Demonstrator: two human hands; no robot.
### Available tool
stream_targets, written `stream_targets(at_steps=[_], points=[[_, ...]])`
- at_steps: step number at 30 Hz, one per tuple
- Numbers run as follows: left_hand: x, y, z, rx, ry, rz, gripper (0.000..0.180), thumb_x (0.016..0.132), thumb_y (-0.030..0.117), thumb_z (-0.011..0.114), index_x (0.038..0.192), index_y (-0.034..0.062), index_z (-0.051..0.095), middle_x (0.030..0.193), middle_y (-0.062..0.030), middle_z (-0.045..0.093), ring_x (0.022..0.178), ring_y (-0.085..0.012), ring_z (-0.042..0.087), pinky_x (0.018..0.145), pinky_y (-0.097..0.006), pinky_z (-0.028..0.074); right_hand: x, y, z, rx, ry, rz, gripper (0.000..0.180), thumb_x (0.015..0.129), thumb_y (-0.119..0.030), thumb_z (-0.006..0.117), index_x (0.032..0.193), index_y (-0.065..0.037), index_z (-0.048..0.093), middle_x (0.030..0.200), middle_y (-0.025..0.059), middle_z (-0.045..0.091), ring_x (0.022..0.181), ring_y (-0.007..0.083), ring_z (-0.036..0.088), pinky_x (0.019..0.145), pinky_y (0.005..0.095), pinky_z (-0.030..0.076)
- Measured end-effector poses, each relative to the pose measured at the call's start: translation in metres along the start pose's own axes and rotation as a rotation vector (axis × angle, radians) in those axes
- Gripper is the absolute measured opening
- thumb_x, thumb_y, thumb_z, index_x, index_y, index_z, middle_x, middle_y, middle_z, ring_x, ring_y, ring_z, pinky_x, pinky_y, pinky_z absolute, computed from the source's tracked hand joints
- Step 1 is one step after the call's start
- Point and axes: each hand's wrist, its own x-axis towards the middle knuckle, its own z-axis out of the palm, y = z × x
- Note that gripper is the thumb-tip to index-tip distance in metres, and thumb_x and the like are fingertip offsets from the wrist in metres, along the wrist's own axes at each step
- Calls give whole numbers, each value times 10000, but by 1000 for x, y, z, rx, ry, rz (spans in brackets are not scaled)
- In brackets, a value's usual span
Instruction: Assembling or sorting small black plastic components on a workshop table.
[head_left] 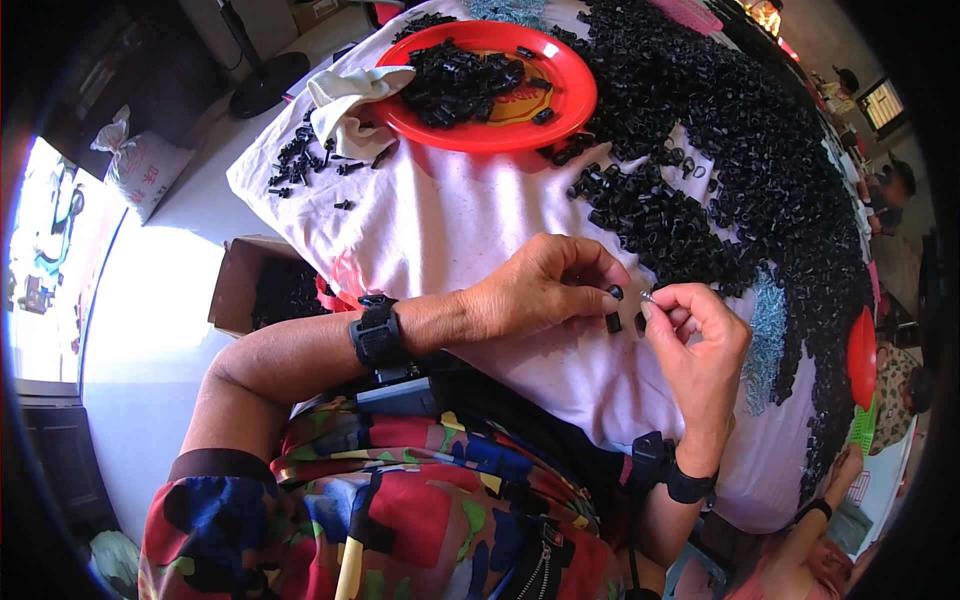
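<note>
My left hand pinches a small black plastic part between thumb and fingertips. Just to its right, my right hand holds a tiny silvery metal piece between thumb and forefinger, its tip pointing toward the black part. The piece is too small to tell its exact kind. The two hands are close together but apart, over the pale pink cloth covering the table. A small black block shows just below my left fingertips; whether it lies on the cloth or is held, I cannot tell.
A large heap of black parts spreads over the table's right side, with bluish metal pieces beside it. A red plate of black parts and a white glove lie beyond. A cardboard box stands left; another person's arm is lower right.
</note>
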Motion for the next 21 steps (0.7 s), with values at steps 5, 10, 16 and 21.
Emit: stream_targets(at_steps=[5,10,16,21], points=[[-2,6,1,81,-37,-21,271,1021,124,690,1260,1,652,1007,-26,726,859,-68,682,729,-224,556,3,-12,2,-54,-25,-145,147,803,50,776,895,-30,693,796,51,673,630,155,644,541,288,494],[-3,5,1,10,-12,-34,263,1036,129,667,1267,3,655,1021,-44,735,876,-99,712,714,-229,562,3,-13,4,-88,12,-182,177,784,60,772,904,-45,695,795,52,675,649,172,644,535,301,489],[-5,15,2,-250,57,-137,232,1040,146,663,1236,23,648,1046,-67,738,905,-151,744,716,-253,582,0,-19,4,-70,-39,-150,177,783,53,773,900,-47,686,790,51,674,644,189,631,550,318,492],[-3,4,0,-276,50,-140,182,1025,159,690,1163,43,663,1044,-53,730,893,-146,733,733,-250,579,0,-16,9,-115,-21,-198,180,778,51,774,895,-46,677,798,65,679,657,225,629,592,349,508]])
